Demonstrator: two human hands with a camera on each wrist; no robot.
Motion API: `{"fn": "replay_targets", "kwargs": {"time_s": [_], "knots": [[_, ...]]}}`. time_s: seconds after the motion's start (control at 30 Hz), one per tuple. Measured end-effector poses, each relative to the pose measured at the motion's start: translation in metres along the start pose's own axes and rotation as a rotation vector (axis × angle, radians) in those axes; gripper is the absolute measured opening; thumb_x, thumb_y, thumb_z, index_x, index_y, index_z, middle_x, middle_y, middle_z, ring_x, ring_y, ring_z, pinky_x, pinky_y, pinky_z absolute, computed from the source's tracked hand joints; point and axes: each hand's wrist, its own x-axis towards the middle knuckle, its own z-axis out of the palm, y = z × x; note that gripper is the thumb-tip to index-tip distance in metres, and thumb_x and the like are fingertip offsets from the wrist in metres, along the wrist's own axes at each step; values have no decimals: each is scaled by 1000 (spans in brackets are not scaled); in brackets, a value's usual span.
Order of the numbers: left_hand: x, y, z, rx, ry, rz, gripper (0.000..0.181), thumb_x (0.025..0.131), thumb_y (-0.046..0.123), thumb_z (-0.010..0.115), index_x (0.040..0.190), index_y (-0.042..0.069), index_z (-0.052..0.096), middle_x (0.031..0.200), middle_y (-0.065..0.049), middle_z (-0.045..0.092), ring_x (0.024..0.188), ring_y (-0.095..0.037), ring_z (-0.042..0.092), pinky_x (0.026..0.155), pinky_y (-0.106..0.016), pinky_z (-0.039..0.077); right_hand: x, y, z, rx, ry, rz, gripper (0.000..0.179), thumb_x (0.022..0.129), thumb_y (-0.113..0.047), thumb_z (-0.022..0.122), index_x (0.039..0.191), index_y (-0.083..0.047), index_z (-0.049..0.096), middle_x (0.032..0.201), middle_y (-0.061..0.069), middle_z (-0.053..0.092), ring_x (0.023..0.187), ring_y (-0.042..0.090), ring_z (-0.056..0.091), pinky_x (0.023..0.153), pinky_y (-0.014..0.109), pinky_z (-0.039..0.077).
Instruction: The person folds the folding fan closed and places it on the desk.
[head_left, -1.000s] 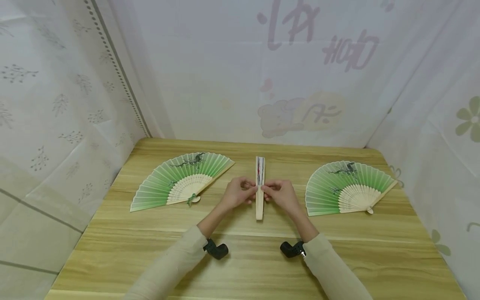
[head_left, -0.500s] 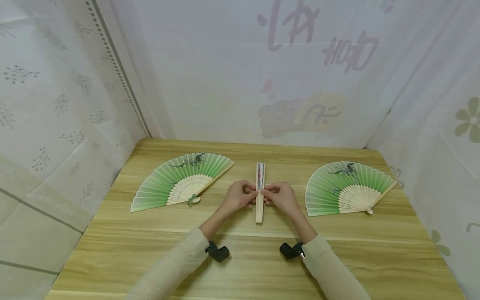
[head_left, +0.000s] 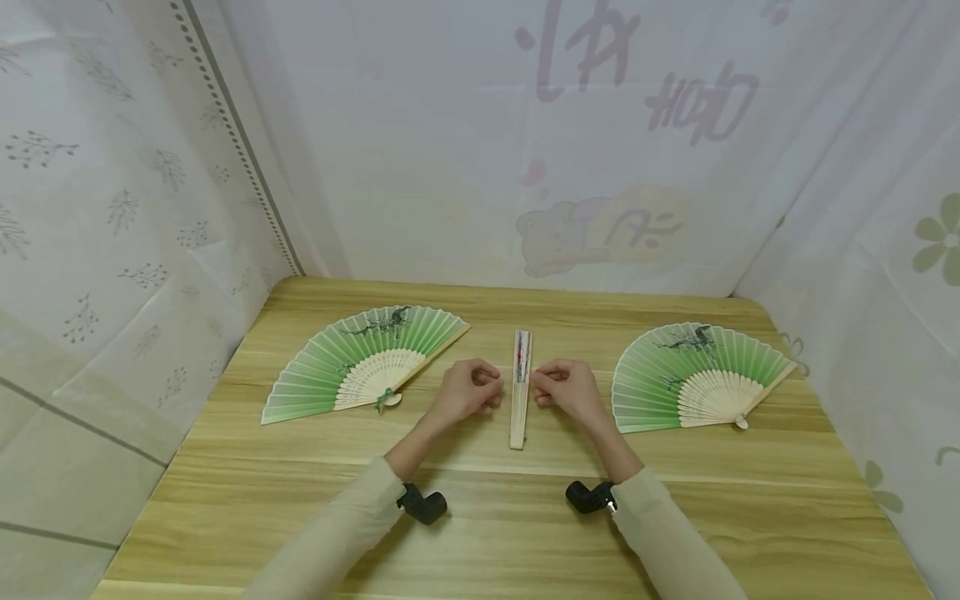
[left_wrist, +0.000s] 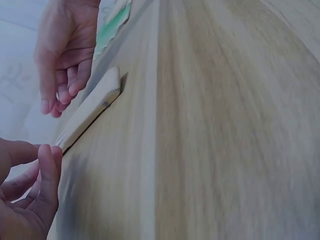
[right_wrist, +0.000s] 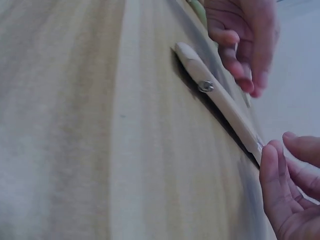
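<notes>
A folded hand fan (head_left: 520,390) with pale ribs and a printed red-and-grey leaf lies lengthwise on the wooden table. Left of it, my left hand (head_left: 467,392) stands a little apart, fingers loosely bent with nothing between them. On the other side my right hand (head_left: 572,390) has its fingertips right by the fan's edge, thumb and fingers slightly parted. The metal pivot pin (right_wrist: 205,86) at the fan's near end shows in the right wrist view. In the left wrist view, the left fingertips (left_wrist: 50,152) overlap the far part of the fan (left_wrist: 92,107).
A spread green fan (head_left: 322,371) with a dark branch print and green tassel lies on the left. Another spread green fan (head_left: 652,383) lies on the right. Patterned white cloth (head_left: 420,167) hangs behind the table (head_left: 495,533) and along both sides.
Both hands held the folded fan by its edges, drew it slightly towards the person, then let go. The left hand moved off to the left, the right hand slightly right. The fan now lies slightly tilted.
</notes>
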Motion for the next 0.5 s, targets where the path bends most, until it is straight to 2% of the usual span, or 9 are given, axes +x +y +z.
{"fn": "replay_targets", "kwargs": {"time_s": [0.23, 0.37, 0.5], "knots": [[-10, 3, -24, 40, 35, 48, 14, 97, 1, 68, 108, -8, 66, 92, -19, 68, 78, -37, 72, 57, -39, 60, 7, -4, 3, 71, -57, -32, 22, 96, -4, 71, 109, 13, 69, 87, 24, 68, 72, 23, 70, 70, 39, 61], [-21, 5, -45, 43, 46, 57, 21, 99, 4, 66, 115, -10, 64, 97, -20, 67, 83, -41, 71, 60, -42, 61, 10, -11, 11, 115, -97, -32, 24, 97, -5, 70, 111, 15, 67, 87, 23, 68, 71, 20, 70, 69, 37, 61], [-32, 2, -68, 28, 77, 47, 26, 100, 6, 66, 119, -12, 62, 100, -24, 67, 84, -42, 71, 61, -42, 61, 13, -16, 19, 156, -126, -20, 27, 98, -8, 70, 114, 14, 66, 97, 32, 66, 73, 19, 71, 71, 34, 60]]}}
